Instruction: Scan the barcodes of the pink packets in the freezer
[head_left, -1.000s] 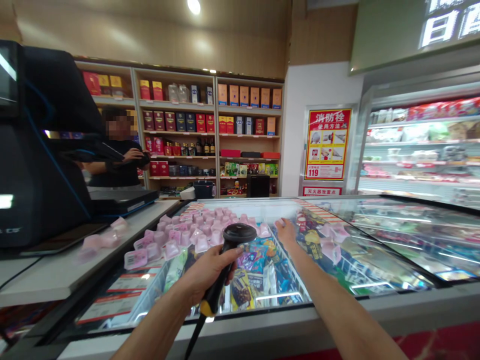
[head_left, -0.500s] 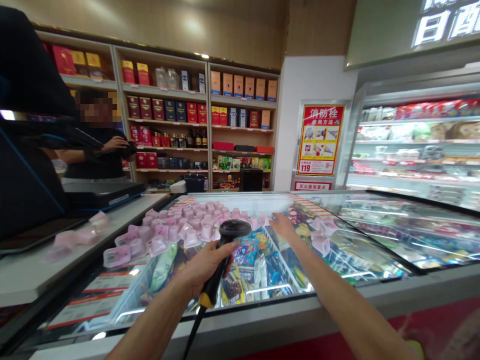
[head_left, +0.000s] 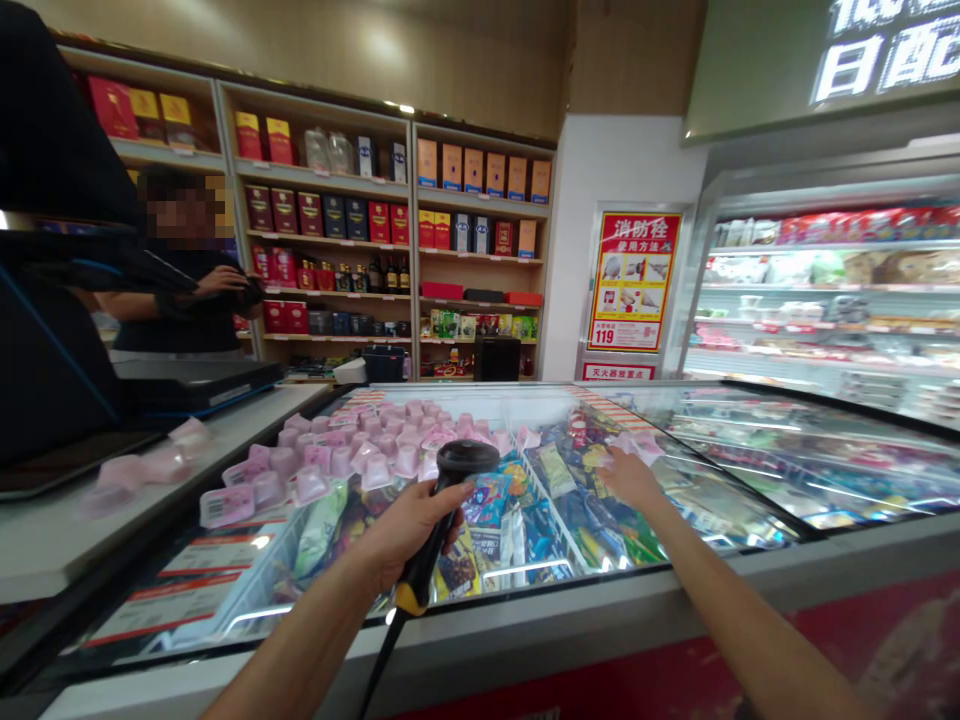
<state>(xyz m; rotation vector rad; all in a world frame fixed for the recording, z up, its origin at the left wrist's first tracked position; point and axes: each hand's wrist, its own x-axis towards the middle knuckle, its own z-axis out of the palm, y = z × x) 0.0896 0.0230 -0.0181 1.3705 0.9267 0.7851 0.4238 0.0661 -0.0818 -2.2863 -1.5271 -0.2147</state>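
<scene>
Head view showed the left hand (head_left: pixel 416 525) wrapped around a black scanner (head_left: pixel 466 458), which leaned above the freezer (head_left: pixel 570 620) near its front edge. The right hand (head_left: pixel 630 478) reached over the glass beside a bunch (head_left: pixel 646 445) of pink cups, past the middle toward the far edge. Its fingers were blurred, so I could not tell if they were open or pinching a cup. The step looked like reaching for that bunch, with the scanner held apart. A next move there seemed to call for a soft pinch, as the cups looked thin and easy to squash.

A big pile (head_left: pixel 360 445) of the cups lay toward the left edge. They looked like smooth, cloudy plastic with flat rims. The scanner had a fat round head, a yellow end and a thin cord (head_left: pixel 381 660). Under the flat, shiny glass were crinkly packets (head_left: pixel 487 540).
</scene>
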